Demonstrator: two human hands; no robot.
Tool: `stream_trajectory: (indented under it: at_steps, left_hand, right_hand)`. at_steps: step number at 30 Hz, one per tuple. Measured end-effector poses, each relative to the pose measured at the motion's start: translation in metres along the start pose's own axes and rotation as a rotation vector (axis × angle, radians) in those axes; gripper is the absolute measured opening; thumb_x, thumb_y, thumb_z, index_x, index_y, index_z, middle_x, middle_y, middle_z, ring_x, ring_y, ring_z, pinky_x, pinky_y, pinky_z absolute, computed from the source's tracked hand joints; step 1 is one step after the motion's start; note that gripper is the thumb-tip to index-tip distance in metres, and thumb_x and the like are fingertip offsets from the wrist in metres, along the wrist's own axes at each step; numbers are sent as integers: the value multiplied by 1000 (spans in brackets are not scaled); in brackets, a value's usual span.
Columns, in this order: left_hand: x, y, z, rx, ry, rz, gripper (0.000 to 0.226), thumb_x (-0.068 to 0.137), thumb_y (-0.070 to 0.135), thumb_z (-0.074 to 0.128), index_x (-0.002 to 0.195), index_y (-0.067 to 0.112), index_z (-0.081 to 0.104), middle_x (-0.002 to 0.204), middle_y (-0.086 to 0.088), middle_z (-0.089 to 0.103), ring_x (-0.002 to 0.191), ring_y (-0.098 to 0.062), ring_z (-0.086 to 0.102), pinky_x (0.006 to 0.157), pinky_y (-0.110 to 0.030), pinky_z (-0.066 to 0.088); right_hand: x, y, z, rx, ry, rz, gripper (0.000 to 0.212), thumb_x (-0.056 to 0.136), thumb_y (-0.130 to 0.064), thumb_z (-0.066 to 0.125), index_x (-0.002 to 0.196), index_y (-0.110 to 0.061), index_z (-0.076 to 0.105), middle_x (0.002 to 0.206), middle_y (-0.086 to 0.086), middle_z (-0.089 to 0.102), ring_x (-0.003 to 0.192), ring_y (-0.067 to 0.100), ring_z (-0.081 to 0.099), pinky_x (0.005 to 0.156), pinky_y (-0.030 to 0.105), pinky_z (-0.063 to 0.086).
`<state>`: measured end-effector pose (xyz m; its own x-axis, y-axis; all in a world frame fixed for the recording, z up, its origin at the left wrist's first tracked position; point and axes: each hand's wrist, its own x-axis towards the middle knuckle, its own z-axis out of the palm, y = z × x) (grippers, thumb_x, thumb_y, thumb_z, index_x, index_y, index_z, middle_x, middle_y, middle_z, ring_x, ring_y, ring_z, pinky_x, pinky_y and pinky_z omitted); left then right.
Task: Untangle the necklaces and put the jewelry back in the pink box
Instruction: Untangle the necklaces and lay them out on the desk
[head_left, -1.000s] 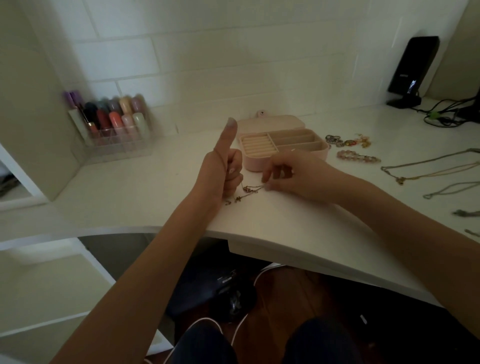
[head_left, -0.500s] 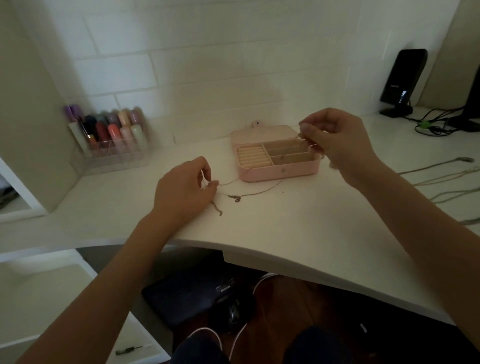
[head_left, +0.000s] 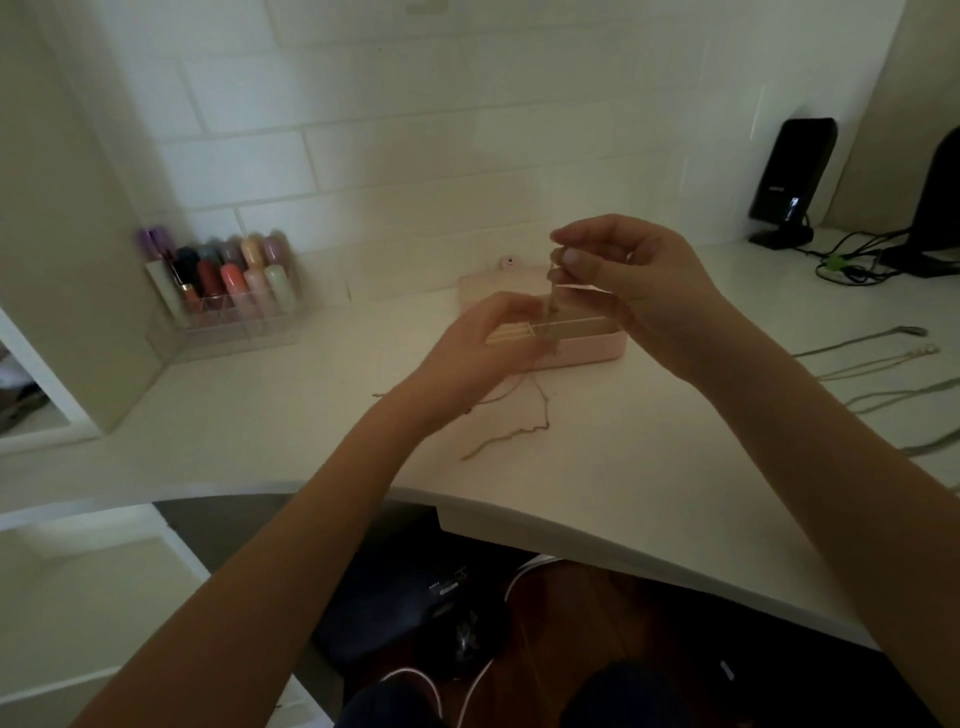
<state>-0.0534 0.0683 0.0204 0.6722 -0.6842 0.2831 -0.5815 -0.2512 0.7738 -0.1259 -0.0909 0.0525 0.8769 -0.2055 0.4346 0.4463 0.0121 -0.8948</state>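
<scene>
A thin necklace chain (head_left: 551, 283) is pinched between the thumb and fingertips of the right hand (head_left: 634, 280), which is raised above the far side of the open pink box (head_left: 587, 347); the remaining fingers of that hand are curled loosely inward. From the pinch the chain is seen to hang straight down toward the box, though motion blur leaves it unclear which compartment it reaches. The left hand (head_left: 483, 345) is held low just in front of the box, its fingers bent in a half-closed curve with the tips near the hanging chain; whether the chain is actually gripped by it cannot be told. A loose length of chain (head_left: 511, 434) is trailed over the white desk (head_left: 649, 467) on the near side of the box, partly hidden by the left wrist. Several other necklaces (head_left: 862, 358) are laid out flat at the right of the desk, well apart from the box. A clear organiser of lipsticks (head_left: 228, 291) is stood at the far left against the tiled wall.
</scene>
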Motion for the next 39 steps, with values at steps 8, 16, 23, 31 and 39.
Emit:
stream_trajectory:
  at_steps: [8, 16, 23, 31, 39]
  left_hand:
    - [12, 21, 20, -587, -32, -137, 21, 100, 18, 38, 88, 8, 53, 66, -5, 67, 60, -19, 66, 69, -28, 58]
    - [0, 13, 2, -285, -88, -143, 21, 96, 22, 49, 86, 13, 66, 58, 3, 36, 46, -6, 31, 45, -20, 27]
    - [-10, 8, -2, -183, -25, -198, 19, 94, 22, 53, 89, 19, 72, 52, 10, 49, 42, -3, 36, 39, -15, 27]
    - [-23, 0, 7, 118, -20, -27, 11, 86, 13, 64, 92, 20, 70, 82, 9, 71, 62, 5, 62, 59, -3, 43]
    - [-29, -10, 8, 317, 14, -9, 10, 82, 26, 67, 88, 30, 75, 88, 15, 68, 83, -2, 60, 67, 0, 38]
  right_hand:
    - [6, -9, -20, 416, 186, 88, 21, 93, 4, 45, 96, -9, 61, 71, 4, 59, 78, 20, 67, 82, 37, 57]
    - [8, -12, -46, 404, 535, 86, 27, 91, 8, 40, 91, -10, 60, 71, 6, 53, 66, 15, 59, 63, 24, 53]
    - [2, -10, -84, 19, 755, 95, 26, 93, 4, 43, 99, -9, 64, 77, 3, 57, 69, 10, 61, 62, 19, 54]
    - [-9, -22, -92, -561, 345, 659, 17, 87, 11, 55, 96, 3, 68, 86, 17, 64, 70, 18, 62, 53, 21, 57]
    - [-10, -21, -84, -775, 108, 817, 14, 78, -2, 72, 92, -1, 70, 89, 16, 72, 75, 21, 70, 56, 27, 59]
